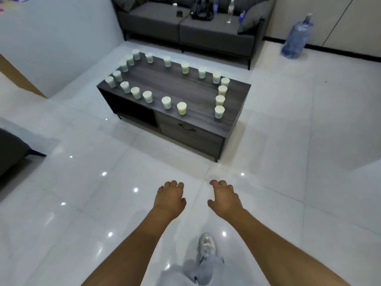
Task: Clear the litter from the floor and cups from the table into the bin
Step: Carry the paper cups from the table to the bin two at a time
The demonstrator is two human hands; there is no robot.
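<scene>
Several pale paper cups [181, 108] stand upright in a ring round the edges of a dark wooden coffee table [175, 85] ahead of me. My left hand [170, 198] and my right hand [224, 198] reach forward side by side over the white tiled floor, well short of the table. Both hold nothing, and their fingers hang loosely curled. No bin and no litter show in this view.
A grey sofa [156, 23] with bottles and a black bag stands behind the table. A large blue water jug [296, 38] sits on the floor at the back right. A dark seat corner [12, 151] juts in at the left. My white shoe [207, 244] is below.
</scene>
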